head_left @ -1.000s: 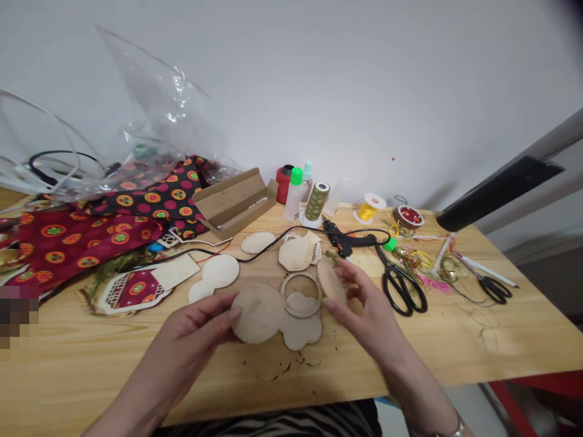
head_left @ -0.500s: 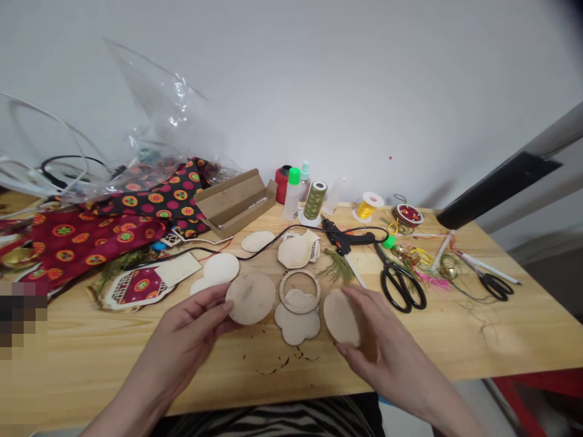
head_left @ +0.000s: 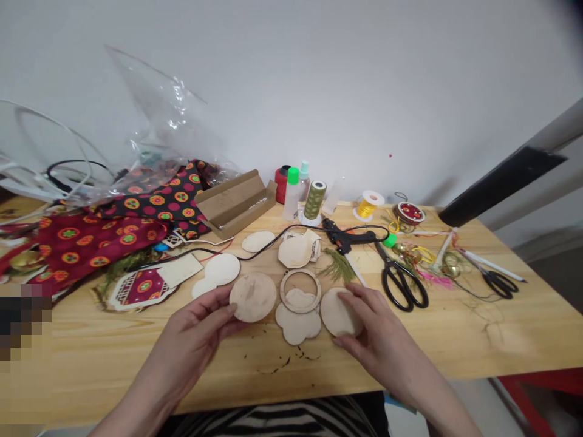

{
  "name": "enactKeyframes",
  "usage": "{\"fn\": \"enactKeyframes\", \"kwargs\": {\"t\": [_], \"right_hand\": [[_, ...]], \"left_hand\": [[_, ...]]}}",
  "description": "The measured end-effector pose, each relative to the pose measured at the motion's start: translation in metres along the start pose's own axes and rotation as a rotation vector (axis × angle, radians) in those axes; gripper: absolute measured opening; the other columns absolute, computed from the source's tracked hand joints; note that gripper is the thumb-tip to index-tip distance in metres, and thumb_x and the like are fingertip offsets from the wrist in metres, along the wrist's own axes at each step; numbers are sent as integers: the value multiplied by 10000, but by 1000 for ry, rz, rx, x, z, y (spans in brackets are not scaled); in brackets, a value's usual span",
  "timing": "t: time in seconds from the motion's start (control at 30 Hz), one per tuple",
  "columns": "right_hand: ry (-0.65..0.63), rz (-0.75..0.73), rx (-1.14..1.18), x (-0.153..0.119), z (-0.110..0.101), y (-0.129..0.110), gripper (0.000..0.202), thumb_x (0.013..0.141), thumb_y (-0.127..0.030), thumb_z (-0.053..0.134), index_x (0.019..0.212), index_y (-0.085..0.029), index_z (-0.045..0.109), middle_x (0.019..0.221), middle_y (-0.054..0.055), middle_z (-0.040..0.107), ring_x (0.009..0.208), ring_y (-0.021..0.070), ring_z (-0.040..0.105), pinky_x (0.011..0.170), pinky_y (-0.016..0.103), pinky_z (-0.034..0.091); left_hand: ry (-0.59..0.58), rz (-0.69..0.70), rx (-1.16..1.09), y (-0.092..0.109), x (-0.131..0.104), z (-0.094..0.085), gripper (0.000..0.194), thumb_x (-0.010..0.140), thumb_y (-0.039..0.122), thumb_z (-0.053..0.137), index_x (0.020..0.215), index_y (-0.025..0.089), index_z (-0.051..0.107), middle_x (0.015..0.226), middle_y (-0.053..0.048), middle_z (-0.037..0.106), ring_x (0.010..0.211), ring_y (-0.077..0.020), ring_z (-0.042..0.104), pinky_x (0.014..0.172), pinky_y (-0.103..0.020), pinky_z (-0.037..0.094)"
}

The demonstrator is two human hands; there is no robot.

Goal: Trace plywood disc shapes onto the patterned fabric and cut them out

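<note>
My left hand (head_left: 200, 328) pinches a round wooden disc (head_left: 253, 297) by its left edge, thumb on top, the disc tilted toward me above the table. On the right, my right hand (head_left: 378, 334) has its thumb and fingers closed round a second round wooden disc (head_left: 339, 311), covering its right side. Between the two discs lies a wooden ring (head_left: 284, 297) with a small loop at its top left. It overlaps a flower-shaped wooden piece (head_left: 298, 328). Behind the ring sit stacked wooden pieces (head_left: 294, 252) with cut-out edges.
A black hot glue gun (head_left: 344, 235) and its cord lie behind the discs. Black-handled scissors (head_left: 403, 282) rest right of my right hand. Patterned fabric (head_left: 100, 240), an open cardboard box (head_left: 237, 206) and a green thread spool (head_left: 315, 201) stand along the back.
The disc in my right hand has turned flatter and lower, showing more of its face. My left hand's disc has shifted slightly right.
</note>
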State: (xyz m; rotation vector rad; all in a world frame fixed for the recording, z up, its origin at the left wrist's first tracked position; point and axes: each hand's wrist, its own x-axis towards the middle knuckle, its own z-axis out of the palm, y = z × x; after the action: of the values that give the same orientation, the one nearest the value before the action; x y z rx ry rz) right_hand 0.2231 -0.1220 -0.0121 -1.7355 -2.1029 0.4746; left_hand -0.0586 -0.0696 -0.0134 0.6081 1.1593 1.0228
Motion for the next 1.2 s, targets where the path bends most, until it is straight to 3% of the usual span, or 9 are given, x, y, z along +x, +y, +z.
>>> {"fn": "enactKeyframes", "kwargs": {"t": [0.17, 0.3, 0.47, 0.67, 0.83, 1.0, 1.2], "right_hand": [[91, -24, -1, 11, 7, 1, 420, 794, -261, 686, 1187, -188, 558, 1282, 152, 509, 1207, 315, 473, 985, 531, 446], [218, -77, 41, 18, 12, -5, 196, 863, -162, 555, 1052, -177, 604, 1062, 120, 603, 991, 257, 567, 850, 454, 511], [161, -125, 36, 26, 22, -20, 168, 884, -118, 521, 796, -200, 639, 839, 63, 620, 810, 212, 555, 711, 357, 487], [134, -299, -236, 35, 40, -32, 137, 814, -55, 605, 775, -185, 620, 782, 49, 607, 774, 216, 495, 675, 353, 401], [124, -384, -401, 42, 41, -39, 139, 777, -52, 638, 723, -173, 595, 751, 56, 591, 735, 228, 465, 632, 369, 362], [161, -444, -388, 44, 38, -35, 168, 815, -33, 579, 708, -161, 596, 730, 56, 585, 720, 219, 461, 644, 360, 372], [284, -412, -194, 38, 37, -27, 240, 931, -87, 449, 748, -165, 583, 715, 42, 577, 701, 194, 468, 639, 322, 369]], "left_hand": [[-4, -9, -8, 2, 4, 3, 267, 661, 208, 795, 925, 204, 751, 996, -64, 756, 856, -213, 701, 685, -256, 582], [-28, -21, -11, 1, 8, 4, 248, 663, 208, 790, 908, 196, 751, 1016, -75, 751, 871, -225, 701, 697, -268, 582], [-20, -34, -16, -1, 10, 3, 279, 642, 214, 804, 917, 205, 756, 1015, -75, 753, 865, -230, 703, 697, -280, 585], [-33, -32, -25, -4, 9, 1, 276, 671, 222, 787, 945, 215, 752, 1054, -80, 745, 882, -235, 701, 704, -293, 585], [-62, -38, -25, -6, 7, -2, 295, 716, 223, 755, 1011, 230, 738, 1090, -80, 735, 910, -239, 696, 721, -299, 581], [-73, -41, -25, -4, 4, -5, 276, 729, 219, 745, 1005, 245, 740, 1091, -66, 736, 921, -237, 692, 715, -288, 581], [20, -18, -66, 1, 2, -5, 255, 645, 203, 804, 895, 185, 755, 1022, -82, 749, 860, -220, 696, 675, -245, 585]]}}
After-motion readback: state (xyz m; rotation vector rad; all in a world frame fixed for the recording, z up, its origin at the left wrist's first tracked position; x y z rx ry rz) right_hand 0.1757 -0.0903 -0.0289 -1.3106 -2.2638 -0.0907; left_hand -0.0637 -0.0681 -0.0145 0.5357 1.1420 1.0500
